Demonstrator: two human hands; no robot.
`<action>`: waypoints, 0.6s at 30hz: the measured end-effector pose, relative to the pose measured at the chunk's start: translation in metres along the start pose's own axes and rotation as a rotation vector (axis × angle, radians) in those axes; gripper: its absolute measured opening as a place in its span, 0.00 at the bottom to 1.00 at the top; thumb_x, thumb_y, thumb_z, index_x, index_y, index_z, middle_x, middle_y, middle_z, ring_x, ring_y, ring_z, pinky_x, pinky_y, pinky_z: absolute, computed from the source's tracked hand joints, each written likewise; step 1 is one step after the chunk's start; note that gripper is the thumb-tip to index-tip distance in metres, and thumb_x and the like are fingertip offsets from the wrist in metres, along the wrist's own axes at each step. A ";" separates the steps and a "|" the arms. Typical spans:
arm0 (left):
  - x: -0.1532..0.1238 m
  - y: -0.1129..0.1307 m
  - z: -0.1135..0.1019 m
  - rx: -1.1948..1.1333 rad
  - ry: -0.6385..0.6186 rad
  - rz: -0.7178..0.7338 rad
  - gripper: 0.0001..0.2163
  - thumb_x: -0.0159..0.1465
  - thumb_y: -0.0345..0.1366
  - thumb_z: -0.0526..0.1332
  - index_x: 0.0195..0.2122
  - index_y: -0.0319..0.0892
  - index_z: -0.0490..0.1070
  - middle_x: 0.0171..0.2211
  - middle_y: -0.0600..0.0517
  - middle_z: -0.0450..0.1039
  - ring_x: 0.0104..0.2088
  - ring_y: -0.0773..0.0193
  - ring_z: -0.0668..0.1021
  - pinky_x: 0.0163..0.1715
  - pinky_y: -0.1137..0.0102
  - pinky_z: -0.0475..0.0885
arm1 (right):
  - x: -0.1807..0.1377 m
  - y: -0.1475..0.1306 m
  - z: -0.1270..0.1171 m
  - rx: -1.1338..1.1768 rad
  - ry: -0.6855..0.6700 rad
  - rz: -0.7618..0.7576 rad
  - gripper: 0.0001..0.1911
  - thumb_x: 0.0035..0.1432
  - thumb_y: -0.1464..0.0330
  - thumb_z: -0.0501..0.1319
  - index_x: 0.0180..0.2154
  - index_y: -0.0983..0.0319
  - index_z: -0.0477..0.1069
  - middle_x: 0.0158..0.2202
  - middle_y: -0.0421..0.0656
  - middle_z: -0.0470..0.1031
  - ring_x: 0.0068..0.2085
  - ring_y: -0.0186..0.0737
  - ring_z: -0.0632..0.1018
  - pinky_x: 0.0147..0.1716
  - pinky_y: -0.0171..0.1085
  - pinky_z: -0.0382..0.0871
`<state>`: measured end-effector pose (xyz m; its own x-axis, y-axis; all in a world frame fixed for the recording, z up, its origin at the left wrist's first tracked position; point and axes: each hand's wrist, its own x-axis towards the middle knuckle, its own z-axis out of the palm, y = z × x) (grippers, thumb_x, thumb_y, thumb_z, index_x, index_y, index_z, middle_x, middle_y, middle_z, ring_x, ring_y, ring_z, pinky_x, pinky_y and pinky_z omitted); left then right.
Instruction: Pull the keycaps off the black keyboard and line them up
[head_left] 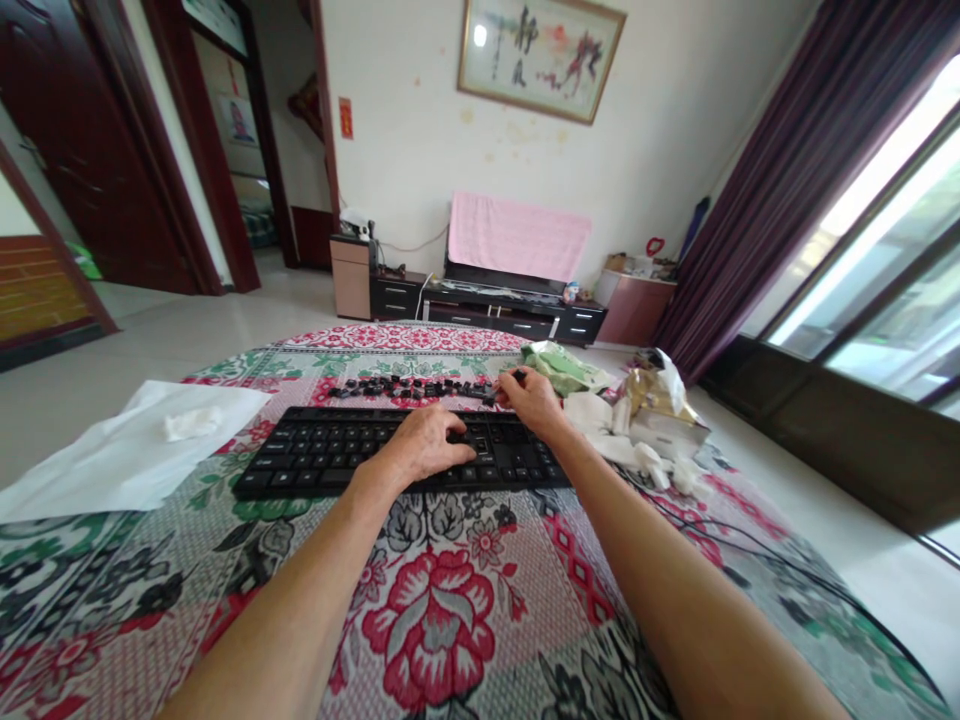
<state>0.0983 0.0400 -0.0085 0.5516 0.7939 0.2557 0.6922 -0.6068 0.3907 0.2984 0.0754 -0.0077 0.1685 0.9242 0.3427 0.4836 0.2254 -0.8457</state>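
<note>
A black keyboard lies on a floral cloth in front of me. My left hand rests on its right half, fingers curled and pressing down on the keys. Beyond the keyboard's far edge runs a row of several loose black keycaps. My right hand is at the right end of that row, fingers pinched on a small black keycap.
A white sheet with a crumpled tissue lies at the left. Green and gold packaging, white tissues and a box crowd the right. A black cable trails right across the cloth. A TV stand stands by the far wall.
</note>
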 end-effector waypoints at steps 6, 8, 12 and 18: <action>-0.001 0.003 -0.002 -0.002 0.001 -0.005 0.15 0.51 0.44 0.62 0.38 0.42 0.76 0.35 0.50 0.73 0.34 0.61 0.75 0.35 0.69 0.68 | 0.005 0.003 0.019 -0.269 -0.124 -0.099 0.05 0.52 0.68 0.56 0.28 0.63 0.67 0.21 0.40 0.73 0.25 0.34 0.74 0.27 0.31 0.65; -0.001 0.005 -0.004 -0.007 -0.002 -0.005 0.15 0.52 0.43 0.62 0.37 0.42 0.76 0.35 0.49 0.73 0.34 0.61 0.74 0.35 0.69 0.68 | 0.002 -0.002 0.018 -0.346 -0.150 -0.151 0.04 0.51 0.70 0.57 0.26 0.62 0.67 0.22 0.40 0.73 0.26 0.34 0.73 0.29 0.32 0.64; -0.002 0.006 -0.005 -0.013 -0.004 -0.004 0.16 0.52 0.43 0.62 0.38 0.41 0.76 0.35 0.48 0.73 0.34 0.60 0.74 0.35 0.68 0.68 | 0.000 -0.008 0.014 -0.371 -0.227 -0.186 0.03 0.51 0.71 0.56 0.28 0.63 0.68 0.22 0.40 0.73 0.27 0.35 0.73 0.29 0.32 0.63; -0.001 0.002 -0.002 -0.019 0.006 0.001 0.15 0.51 0.43 0.62 0.38 0.42 0.76 0.35 0.49 0.73 0.34 0.62 0.74 0.35 0.70 0.68 | 0.002 -0.001 0.011 -0.316 -0.234 -0.227 0.06 0.54 0.68 0.55 0.28 0.63 0.67 0.22 0.39 0.72 0.25 0.34 0.72 0.27 0.31 0.61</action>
<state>0.0981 0.0377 -0.0067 0.5495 0.7935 0.2616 0.6827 -0.6069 0.4068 0.2887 0.0803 -0.0111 -0.1533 0.9152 0.3728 0.7301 0.3591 -0.5813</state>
